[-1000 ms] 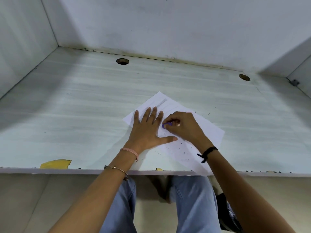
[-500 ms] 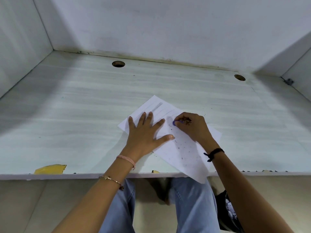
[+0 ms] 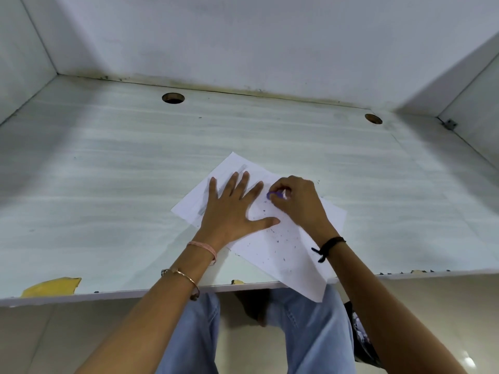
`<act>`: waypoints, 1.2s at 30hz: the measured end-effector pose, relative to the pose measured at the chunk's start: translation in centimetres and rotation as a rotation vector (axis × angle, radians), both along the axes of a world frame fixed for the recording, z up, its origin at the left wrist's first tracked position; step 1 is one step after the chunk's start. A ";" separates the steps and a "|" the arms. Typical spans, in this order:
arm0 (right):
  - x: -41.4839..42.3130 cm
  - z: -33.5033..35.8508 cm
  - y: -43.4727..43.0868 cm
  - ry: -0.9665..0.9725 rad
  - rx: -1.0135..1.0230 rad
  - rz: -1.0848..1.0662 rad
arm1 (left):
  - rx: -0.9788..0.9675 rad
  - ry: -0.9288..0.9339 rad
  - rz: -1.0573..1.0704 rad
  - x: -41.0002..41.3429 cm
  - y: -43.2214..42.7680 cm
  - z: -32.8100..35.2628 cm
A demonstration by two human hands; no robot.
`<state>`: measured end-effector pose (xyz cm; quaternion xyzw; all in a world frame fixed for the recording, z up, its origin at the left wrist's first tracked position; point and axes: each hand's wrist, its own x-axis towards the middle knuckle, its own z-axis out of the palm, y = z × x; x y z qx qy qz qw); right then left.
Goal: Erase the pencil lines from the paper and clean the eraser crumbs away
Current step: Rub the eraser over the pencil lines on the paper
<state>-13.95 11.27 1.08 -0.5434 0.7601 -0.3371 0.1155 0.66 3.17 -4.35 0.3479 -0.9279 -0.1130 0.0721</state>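
Left hand (image 3: 232, 211), fingers spread, presses flat on the paper (image 3: 286, 247); right hand (image 3: 297, 203) fingers pinch a purple eraser (image 3: 274, 195) against the paper.

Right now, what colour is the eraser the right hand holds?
The eraser is purple, in the head view.

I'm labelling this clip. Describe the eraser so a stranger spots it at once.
A white paper lies on the pale desk, overhanging its front edge. The right hand curls over it. The eraser is the small purple piece in its fingertips, the only purple thing.

Desk (image 3: 108, 184), two holes (image 3: 173, 98), tape (image 3: 51, 286)
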 end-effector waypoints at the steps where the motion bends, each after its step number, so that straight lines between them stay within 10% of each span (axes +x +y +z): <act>1: -0.2 0.1 -0.1 -0.002 -0.011 -0.033 | 0.007 0.003 0.000 0.0 0.0 0.0; 36: 0.0 0.8 -1.2 0.039 0.069 -0.066 | -0.008 0.000 -0.008 -0.1 -0.1 0.1</act>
